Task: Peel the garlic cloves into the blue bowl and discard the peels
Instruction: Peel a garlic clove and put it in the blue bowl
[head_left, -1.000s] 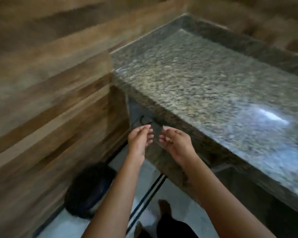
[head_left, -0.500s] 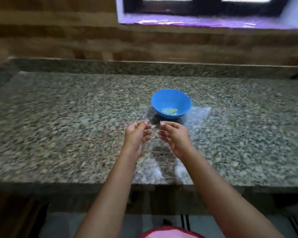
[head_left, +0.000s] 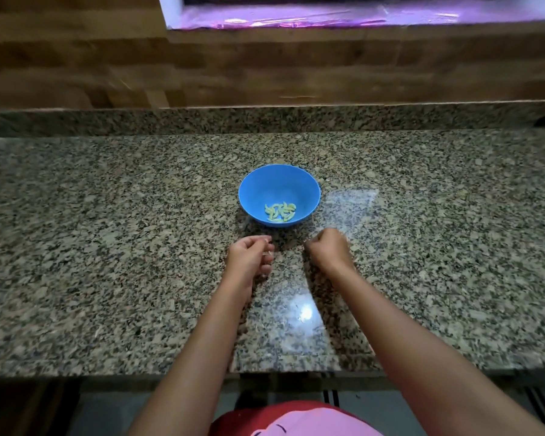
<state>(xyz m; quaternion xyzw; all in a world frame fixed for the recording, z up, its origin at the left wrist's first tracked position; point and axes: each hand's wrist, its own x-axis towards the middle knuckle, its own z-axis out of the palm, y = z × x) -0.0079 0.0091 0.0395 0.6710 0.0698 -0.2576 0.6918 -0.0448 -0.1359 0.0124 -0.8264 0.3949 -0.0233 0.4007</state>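
A blue bowl stands on the granite counter, straight ahead of me, with several pale peeled garlic cloves lying in its bottom. My left hand hovers just in front of the bowl and a little to its left, fingers loosely curled, and I see nothing held in it. My right hand is level with it on the right, slightly blurred, its fingers curled under into a fist with no visible object inside. A gap of bare counter separates the two hands.
The counter's front edge runs below my forearms, with floor beneath. A raised granite strip and a wood-look wall close off the back. A window sill glows purple above.
My view swung from the dark bin on the floor at the counter's left end back to the counter. Both hands moved apart and lowered in front of the blue bowl.
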